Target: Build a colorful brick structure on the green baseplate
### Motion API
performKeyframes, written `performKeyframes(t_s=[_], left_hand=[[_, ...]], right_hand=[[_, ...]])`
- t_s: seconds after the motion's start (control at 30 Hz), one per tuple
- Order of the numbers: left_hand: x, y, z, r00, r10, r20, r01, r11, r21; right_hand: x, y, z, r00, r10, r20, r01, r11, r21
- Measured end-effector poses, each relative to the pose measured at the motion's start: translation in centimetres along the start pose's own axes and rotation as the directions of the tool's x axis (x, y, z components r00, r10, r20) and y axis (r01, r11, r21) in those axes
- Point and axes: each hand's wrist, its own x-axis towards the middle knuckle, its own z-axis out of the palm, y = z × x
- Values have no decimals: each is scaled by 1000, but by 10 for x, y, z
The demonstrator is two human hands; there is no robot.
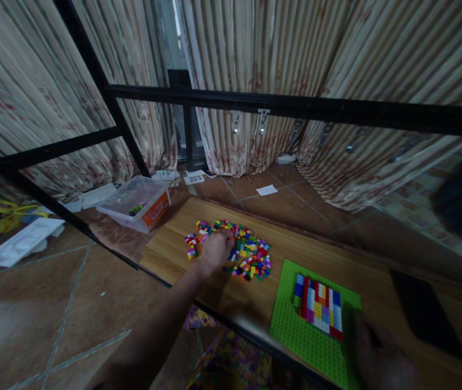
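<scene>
My left hand (pixel 216 249) reaches into a pile of small colourful toy bricks (pixel 253 254), its fingers bent down and pressed together. Whatever lies between the fingertips is hidden by the hand. On the right, a green baseplate (pixel 291 317) carries a block of bricks (pixel 320 306) in rows of red, white, blue and yellow. My right hand (pixel 381 352) is at the right edge of this baseplate, dark and blurred, so its grip does not show.
All this lies on a long wooden board (pixel 174 238). A dark flat object (pixel 428 314) rests at its right. Beyond the left end stands a clear plastic box (pixel 133 200) with a few bricks. Black metal bars (pixel 255 100) cross in front of striped curtains.
</scene>
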Motion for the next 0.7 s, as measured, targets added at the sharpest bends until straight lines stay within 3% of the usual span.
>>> performKeyframes(t_s=[0.2, 0.37, 0.47, 0.57, 0.63, 0.7], left_hand=[[-13, -8, -9, 988, -154, -8, 141, 923, -358], [-27, 4, -11, 972, -220, 84, 224, 756, -615], [-36, 15, -13, 948, -264, 179, 304, 576, -759], [-45, 25, -12, 913, -319, 255, 379, 430, -820], [-55, 32, -8, 900, -333, 282, 416, 455, -787], [-70, 40, 0, 891, -313, 328, 449, 515, -730]], right_hand=[[0, -1, 1, 1000, -4, 8, 4, 1000, 15], [0, 3, 8, 997, -57, -48, 58, 998, 7], [2, 0, 3, 995, -83, -56, 86, 994, 62], [0, -22, -13, 994, -70, -78, 79, 990, 115], [-10, -51, -25, 984, -103, -148, 126, 979, 159], [-28, -87, -33, 962, -259, -85, 272, 924, 269]])
